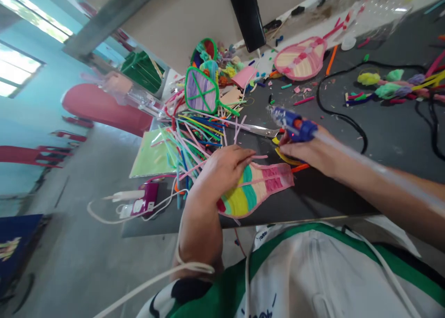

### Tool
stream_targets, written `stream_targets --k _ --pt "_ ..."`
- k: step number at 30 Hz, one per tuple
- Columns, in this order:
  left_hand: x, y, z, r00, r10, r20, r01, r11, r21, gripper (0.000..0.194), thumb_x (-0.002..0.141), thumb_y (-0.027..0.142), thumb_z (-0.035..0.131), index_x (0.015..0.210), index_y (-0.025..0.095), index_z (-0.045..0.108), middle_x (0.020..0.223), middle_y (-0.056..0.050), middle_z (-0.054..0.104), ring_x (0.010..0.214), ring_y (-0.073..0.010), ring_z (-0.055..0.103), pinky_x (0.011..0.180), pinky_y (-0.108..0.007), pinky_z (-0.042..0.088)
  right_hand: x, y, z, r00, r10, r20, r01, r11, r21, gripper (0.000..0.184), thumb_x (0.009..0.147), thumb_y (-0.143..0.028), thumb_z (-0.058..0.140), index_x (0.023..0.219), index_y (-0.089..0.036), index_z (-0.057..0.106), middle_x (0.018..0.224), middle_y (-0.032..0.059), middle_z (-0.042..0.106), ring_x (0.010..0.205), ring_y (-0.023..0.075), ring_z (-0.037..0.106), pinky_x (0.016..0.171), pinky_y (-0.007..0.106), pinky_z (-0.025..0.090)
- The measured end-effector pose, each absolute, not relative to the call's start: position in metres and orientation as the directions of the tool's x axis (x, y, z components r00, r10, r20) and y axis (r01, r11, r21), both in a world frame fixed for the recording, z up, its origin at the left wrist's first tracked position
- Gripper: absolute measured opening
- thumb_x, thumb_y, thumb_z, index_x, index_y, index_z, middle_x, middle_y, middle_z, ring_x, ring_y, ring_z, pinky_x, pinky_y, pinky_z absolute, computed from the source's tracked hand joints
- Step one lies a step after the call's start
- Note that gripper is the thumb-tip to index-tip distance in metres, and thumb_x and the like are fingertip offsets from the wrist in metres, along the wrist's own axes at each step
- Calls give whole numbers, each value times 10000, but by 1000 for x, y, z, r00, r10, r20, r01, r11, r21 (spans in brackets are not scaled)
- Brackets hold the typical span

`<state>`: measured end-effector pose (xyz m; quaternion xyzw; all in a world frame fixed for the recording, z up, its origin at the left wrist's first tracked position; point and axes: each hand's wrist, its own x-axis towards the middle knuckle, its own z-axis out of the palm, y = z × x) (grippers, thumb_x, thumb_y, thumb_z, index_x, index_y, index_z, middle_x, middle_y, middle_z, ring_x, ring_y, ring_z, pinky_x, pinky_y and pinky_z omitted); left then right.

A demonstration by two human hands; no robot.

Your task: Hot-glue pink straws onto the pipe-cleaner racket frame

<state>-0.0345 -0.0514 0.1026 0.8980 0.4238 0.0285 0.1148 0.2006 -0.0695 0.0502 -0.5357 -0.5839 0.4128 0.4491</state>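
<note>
1. On the dark table (323, 197), near its front edge, lies the striped piece (248, 197), partly covered by our left hand (225, 169).
2. Our right hand (309, 153) appears closed around the blue glue gun (294, 125), though its grip is mostly hidden.
3. We judge heat the main risk: if the nozzle dipped or dripped, it could burn our left fingers or mark the stripes.
4. Just below the gun lie the scissors (262, 131); a careless sweep of the right hand could knock them.
5. A white cord (194, 266) crosses our left arm and might snag if we pulled back sharply.
6. Our left fingers bend over the piece's upper edge, beside a thin pink strip (260, 157); whether they pinch it or merely press, we cannot tell.
7. The piece's narrow end points toward our right hand, apart from those fingers.
</note>
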Motion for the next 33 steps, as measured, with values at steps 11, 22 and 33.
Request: stream_targets --k 11,22,33 --pt "-43 -50 94 707 701 -89 691 -659 298 379 984 210 407 1306 221 608 1047 -71 703 959 -181 649 868 -334 500 180 -85 47 -83 997 -7 472 33 -881 226 637 -173 616 809 -236 484 743 -18 634 650 167 603 594 279 461" --pt "-56 -46 83 752 658 -41 620 -685 383 486 857 73 407 1203 262 691 1081 -59 661 967 -163 643 861 -309 522 180 -84 39 -102 993 55 415 93 -905 273 595 -166 630 821 -240 496 756 -12 650 663 168 627 619 294 504" --pt "-59 -46 81 757 651 -53 611 -677 411 447 877 100 408 1173 250 708 1091 -63 647 986 -169 637 884 -315 521 181 -86 37 -104 991 82 435 120 -892 271 627 -223 625 870 -244 508 807 10 676 684 190 650 605 307 505"
